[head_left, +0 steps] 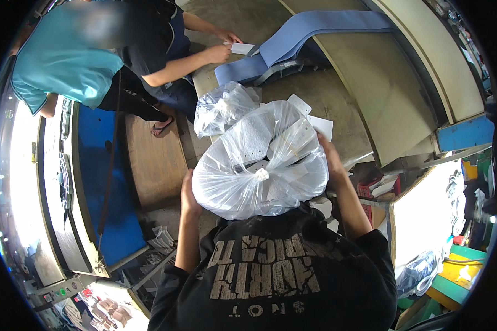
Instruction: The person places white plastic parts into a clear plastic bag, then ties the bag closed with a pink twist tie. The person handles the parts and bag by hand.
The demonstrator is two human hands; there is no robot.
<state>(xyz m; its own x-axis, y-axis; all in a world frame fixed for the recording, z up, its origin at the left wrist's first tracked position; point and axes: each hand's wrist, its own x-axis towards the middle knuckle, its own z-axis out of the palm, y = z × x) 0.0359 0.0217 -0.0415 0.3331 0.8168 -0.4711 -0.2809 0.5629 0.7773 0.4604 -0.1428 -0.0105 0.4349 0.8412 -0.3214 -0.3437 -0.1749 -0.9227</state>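
Against my chest I carry a large clear plastic bag (pixel 232 196), tied in a knot at its middle, with white and grey flat pieces showing through the film. My left hand (pixel 188 193) presses on the bag's left side, and my right hand (pixel 328 154) grips its right side; the bag hides most of my fingers. A smaller clear plastic bag (pixel 225 110), also gathered at the top, sits just beyond the large one. White flat pieces (pixel 321 127) stick out past the large bag near my right hand.
A blue band of sheet material (pixel 326 25) lies on the far table (pixel 337 94). At the far left stand a person in a teal shirt (pixel 66 66) and another handling a white card (pixel 241 48). A blue panel (pixel 94 182) and wooden board (pixel 156 160) are on the left, a red crate (pixel 366 190) on the right.
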